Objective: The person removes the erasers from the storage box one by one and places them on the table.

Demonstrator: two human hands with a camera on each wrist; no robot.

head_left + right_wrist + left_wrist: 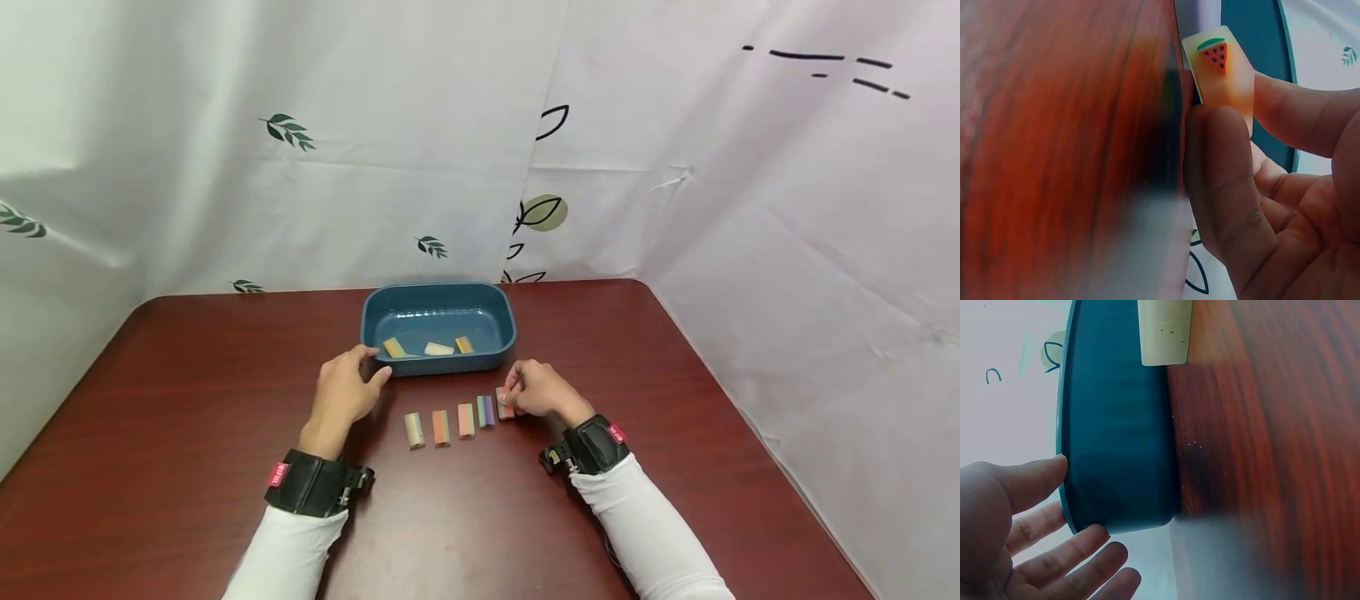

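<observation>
1. The right hand (536, 390) pinches a small eraser with a watermelon print (1221, 65) between thumb and fingertips, at the right end of a row on the dark red surface (675, 400), its printed face turned toward the wrist camera.
2. Four more erasers (448, 425) lie side by side in that row, just in front of the blue tray (438, 293).
3. The left hand (347, 392) has its grip loosely spread, fingers touching the tray's near left corner, likely steadying it.
4. Three pieces (429, 347) lie inside the tray.

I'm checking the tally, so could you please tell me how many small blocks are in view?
8: three in the blue tray, four in a row on the table, one pinched by the right hand.
</observation>
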